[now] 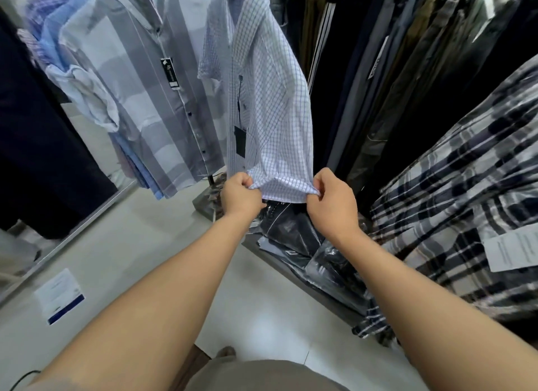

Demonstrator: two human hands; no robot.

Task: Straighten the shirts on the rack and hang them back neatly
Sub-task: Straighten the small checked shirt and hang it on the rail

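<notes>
Left hand (pixel 240 194) at frame centre, fingers curled, pinching the left corner of the hem of the checked shirt (pixel 270 99). Right hand (pixel 332 201) just right of it, also curled, pinching the hem's right corner. The hem is pulled taut between the two hands. Checked shirt, white with a thin blue grid, hangs from the top centre of the frame down to the hands; a black tag (pixel 240 141) dangles on a string at its front. Left of it hangs a grey striped shirt (pixel 163 99) with dark buttons and its own hang tag (pixel 170 73), then blue shirts (pixel 52 32) bunched at upper left. Dark trousers (pixel 393 70) hang at upper right. Plaid shirt (pixel 465 187) fills the right edge, with a white label (pixel 512 252) on it. Below the hands lie plastic-bagged dark garments (pixel 294 230) beside the rack base (pixel 203 204). Pale tiled floor (pixel 262 303); a printed sheet (pixel 59 296) lies at lower left.
</notes>
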